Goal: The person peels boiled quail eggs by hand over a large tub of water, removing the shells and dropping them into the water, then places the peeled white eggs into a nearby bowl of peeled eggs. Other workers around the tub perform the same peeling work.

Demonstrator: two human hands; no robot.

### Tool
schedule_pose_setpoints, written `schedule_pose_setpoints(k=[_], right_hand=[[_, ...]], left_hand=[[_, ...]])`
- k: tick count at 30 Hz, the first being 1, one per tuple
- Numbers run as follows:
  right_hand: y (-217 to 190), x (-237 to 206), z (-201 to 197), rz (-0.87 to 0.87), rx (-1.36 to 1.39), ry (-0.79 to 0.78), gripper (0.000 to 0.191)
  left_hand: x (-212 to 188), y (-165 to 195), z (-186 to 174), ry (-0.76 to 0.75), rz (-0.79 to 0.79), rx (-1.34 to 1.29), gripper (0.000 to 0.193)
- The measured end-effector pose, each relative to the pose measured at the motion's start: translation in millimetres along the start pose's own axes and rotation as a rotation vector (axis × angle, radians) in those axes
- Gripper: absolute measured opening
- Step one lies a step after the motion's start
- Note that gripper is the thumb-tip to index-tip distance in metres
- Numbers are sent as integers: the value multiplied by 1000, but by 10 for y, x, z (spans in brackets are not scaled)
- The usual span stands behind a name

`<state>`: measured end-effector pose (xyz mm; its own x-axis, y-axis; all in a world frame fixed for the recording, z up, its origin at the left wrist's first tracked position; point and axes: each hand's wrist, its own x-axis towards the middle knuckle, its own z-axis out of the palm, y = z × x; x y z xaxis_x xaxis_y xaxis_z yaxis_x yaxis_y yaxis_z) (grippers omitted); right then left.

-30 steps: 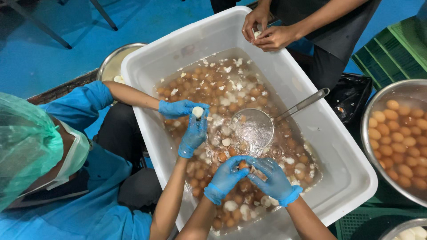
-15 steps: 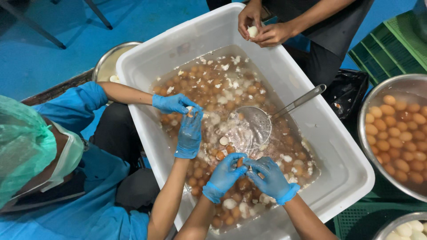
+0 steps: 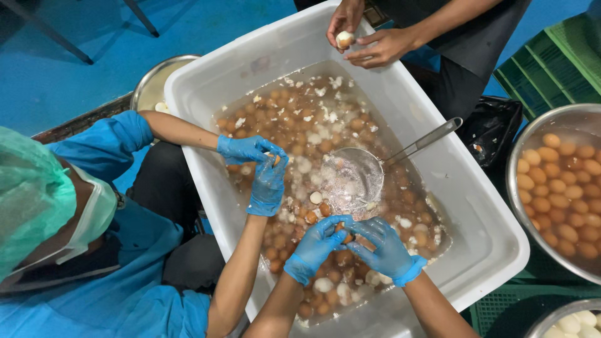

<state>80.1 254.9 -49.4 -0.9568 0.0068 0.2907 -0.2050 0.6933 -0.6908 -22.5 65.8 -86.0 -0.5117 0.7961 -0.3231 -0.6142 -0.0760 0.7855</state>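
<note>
egg (image 3: 344, 234) (brown) pinched between left hand (image 3: 315, 245) and right hand (image 3: 383, 245) grip, both closed.

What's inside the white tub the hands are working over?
The white tub holds murky water, brown eggs, shell bits and a mesh skimmer. Its bottom is hidden.

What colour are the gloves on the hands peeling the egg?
Blue, on both left hand and right hand; head view.
</note>
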Motion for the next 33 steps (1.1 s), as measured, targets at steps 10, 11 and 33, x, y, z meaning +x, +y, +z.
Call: schedule_pose_setpoints(k=[10, 11, 33], right_hand=[[-13, 18, 21, -17, 75, 71, 48], [-5, 11, 25, 2, 63, 73, 47], [-19, 31, 36, 5, -40, 3, 43]], left_hand=[[16, 23, 3, 36, 14, 10, 43], [16, 24, 4, 42, 13, 10, 42], [76, -92, 38, 107, -26, -112, 33]])
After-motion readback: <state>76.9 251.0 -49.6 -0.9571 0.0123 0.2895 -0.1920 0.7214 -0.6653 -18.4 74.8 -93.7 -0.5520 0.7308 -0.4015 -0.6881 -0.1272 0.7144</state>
